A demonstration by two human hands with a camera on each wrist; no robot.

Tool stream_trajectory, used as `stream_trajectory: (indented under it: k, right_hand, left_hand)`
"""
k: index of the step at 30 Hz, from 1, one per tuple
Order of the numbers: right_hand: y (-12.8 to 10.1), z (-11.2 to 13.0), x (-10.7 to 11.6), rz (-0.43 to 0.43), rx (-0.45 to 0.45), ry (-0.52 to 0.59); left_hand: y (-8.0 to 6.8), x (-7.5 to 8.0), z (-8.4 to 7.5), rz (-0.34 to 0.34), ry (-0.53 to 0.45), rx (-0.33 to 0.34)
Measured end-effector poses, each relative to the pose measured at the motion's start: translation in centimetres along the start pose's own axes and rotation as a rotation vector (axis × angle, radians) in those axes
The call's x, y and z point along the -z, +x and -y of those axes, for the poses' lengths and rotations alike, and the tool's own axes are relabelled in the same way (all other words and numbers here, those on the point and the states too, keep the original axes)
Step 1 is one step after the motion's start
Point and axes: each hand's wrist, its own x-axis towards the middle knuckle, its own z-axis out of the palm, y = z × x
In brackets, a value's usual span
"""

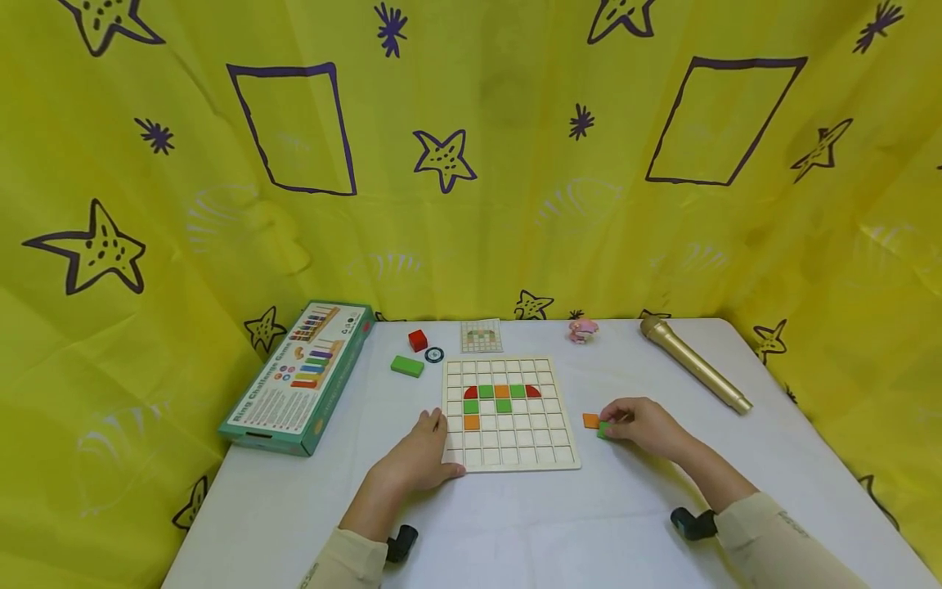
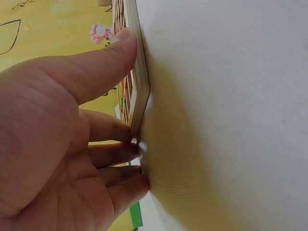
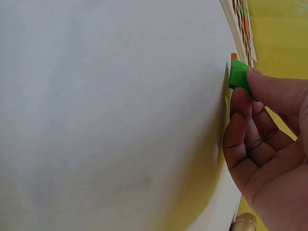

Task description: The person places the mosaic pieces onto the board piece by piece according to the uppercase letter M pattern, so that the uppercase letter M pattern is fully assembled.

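— What are your hands doing right now?

— My left hand rests on the white table at the near left corner of the wooden grid board. The thumb lies along the board's left edge, and the other fingers, relaxed and only slightly bent, touch its near edge. Nothing is held in that hand.

— And the right?

— My right hand is on the table to the right of the board, apart from it. Its thumb and fingertips pinch a small green tile, which sits low, at or just above the tabletop; I cannot tell if it touches. An orange tile lies flat just beside it, on the board's side.

— What's on the board?

— A row of tiles in the middle cells: red at both ends, green, orange, green between. Below that two more green ones, and a single orange tile lower left.

— Farther back?

— A green block, a red cube and a small round disc beyond the board's left corner, a pattern card behind the board, a pink toy, a gold microphone to the right, and a teal game box at the far left. A yellow star-printed cloth hangs behind everything.
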Motion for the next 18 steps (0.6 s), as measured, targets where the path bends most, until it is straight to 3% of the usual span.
stream_trajectory:
  k: [18]
  right_hand:
    - [2.7,1.7,-0.6,0.038,0.034,0.033]
  left_hand:
    - [0.1,0.2,-0.1,0.012,0.014,0.007]
